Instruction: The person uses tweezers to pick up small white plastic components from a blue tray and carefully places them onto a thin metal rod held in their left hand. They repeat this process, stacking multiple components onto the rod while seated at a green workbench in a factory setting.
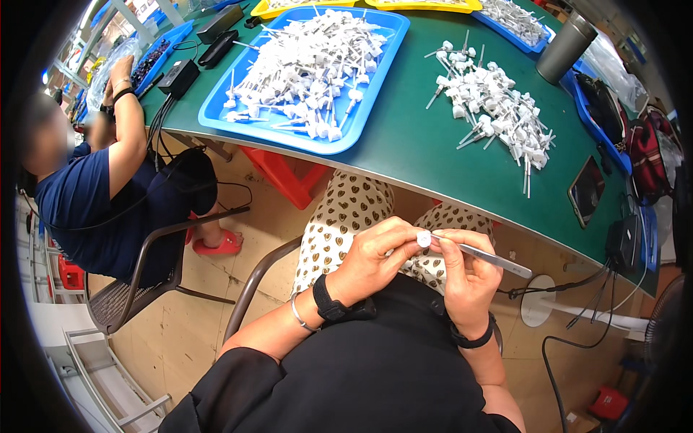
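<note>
Above my lap, my left hand point(377, 254) pinches a small white plastic part point(424, 239) between thumb and fingertips. My right hand point(468, 283) is closed around a pair of metal tweezers point(497, 260), whose tip end meets the white part. Beyond my hands, on the green table point(426, 155), a blue tray point(393, 54) holds a heap of white parts with thin stems point(307, 72). A loose pile of similar white parts point(498, 105) lies on the tabletop to the right.
A phone point(586, 189) and a grey cylindrical flask point(567, 47) are at the table's right. Black adapters with cables point(179, 78) sit at the left. Another person point(94, 173) works seated on the left. A red stool point(285, 177) stands under the table.
</note>
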`<state>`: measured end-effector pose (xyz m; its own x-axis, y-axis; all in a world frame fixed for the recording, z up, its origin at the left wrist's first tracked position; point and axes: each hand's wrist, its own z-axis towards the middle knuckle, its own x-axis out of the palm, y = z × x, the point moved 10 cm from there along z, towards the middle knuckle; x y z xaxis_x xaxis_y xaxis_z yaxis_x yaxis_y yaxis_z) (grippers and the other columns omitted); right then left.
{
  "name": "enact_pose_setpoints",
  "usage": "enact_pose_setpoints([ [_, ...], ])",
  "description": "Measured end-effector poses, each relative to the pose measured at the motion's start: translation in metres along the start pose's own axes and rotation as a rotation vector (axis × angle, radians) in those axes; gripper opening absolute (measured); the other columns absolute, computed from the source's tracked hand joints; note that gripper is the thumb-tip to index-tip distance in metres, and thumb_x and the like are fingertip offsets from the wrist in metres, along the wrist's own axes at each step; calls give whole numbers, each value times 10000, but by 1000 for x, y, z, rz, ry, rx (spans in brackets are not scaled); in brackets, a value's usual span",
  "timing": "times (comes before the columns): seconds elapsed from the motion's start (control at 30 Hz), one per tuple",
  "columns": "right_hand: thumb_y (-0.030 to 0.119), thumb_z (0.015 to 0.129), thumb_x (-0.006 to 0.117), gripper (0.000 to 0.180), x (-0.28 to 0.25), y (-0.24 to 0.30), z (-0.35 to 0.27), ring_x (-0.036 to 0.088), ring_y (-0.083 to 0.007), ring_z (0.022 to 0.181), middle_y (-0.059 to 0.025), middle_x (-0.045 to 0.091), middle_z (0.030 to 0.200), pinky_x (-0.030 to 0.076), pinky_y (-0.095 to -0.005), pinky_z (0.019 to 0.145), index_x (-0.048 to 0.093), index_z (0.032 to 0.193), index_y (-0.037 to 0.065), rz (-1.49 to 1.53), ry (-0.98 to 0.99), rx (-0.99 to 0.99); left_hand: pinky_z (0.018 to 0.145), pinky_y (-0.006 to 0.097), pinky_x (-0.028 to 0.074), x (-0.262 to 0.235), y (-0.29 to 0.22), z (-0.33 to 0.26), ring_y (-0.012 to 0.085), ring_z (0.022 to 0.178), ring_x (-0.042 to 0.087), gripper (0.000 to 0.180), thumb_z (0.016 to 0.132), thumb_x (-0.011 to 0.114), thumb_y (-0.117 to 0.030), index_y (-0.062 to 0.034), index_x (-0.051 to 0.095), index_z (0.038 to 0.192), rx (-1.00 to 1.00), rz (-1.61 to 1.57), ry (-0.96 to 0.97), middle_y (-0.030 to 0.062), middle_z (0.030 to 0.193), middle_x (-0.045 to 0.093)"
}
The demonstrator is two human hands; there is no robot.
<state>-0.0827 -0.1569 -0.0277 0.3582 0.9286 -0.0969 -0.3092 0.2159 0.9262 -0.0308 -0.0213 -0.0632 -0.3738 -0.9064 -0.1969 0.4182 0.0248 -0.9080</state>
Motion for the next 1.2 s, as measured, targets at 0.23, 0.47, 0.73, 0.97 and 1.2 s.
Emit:
enact_pose_setpoints([
  [0.23, -2, 922, 638, 67, 2, -2, 0, 678, -141, 786, -102, 693, 903, 547, -244, 669, 630, 976, -41, -90, 51, -4, 660, 313, 524, -1, -5, 1, 216, 774, 652, 200, 850, 686, 12, -24, 691, 1047, 63, 12, -10, 89, 884, 661],
  [0.47, 5, 924, 642, 75, 3, -21, 2, 659, -115, 782, -81, 696, 919, 535, -244, 667, 631, 986, -35, 197, 77, 289, 680, 315, 539, 2, -1, 0, 223, 797, 667, 189, 856, 678, 24, -5, 686, 1042, 46, 1, 56, 103, 901, 671],
  [0.73, -12, 891, 675, 125, -1, 5, 0, 650, -119, 783, -93, 695, 952, 518, -232, 672, 647, 1013, -26, 0, 18, 2, 626, 292, 519, 0, 8, 0, 181, 722, 652, 151, 867, 664, 16, -15, 691, 1012, -37, -37, 34, 74, 828, 644],
  [0.97, -4, 893, 676, 106, 2, -2, -1, 648, -128, 786, -100, 693, 946, 521, -245, 676, 657, 996, -17, -10, 43, 7, 676, 285, 575, 2, 8, 0, 190, 789, 693, 169, 880, 660, 31, 17, 687, 1046, -51, -4, 92, 112, 923, 672],
  [1.2, -52, 918, 619, 94, 7, -4, -2, 662, -146, 870, -116, 667, 996, 549, -258, 781, 620, 1012, -50, -51, 132, 14, 680, 290, 567, 1, 5, -1, 196, 801, 686, 173, 872, 673, 26, 15, 690, 1043, -12, 52, 83, 113, 924, 677],
])
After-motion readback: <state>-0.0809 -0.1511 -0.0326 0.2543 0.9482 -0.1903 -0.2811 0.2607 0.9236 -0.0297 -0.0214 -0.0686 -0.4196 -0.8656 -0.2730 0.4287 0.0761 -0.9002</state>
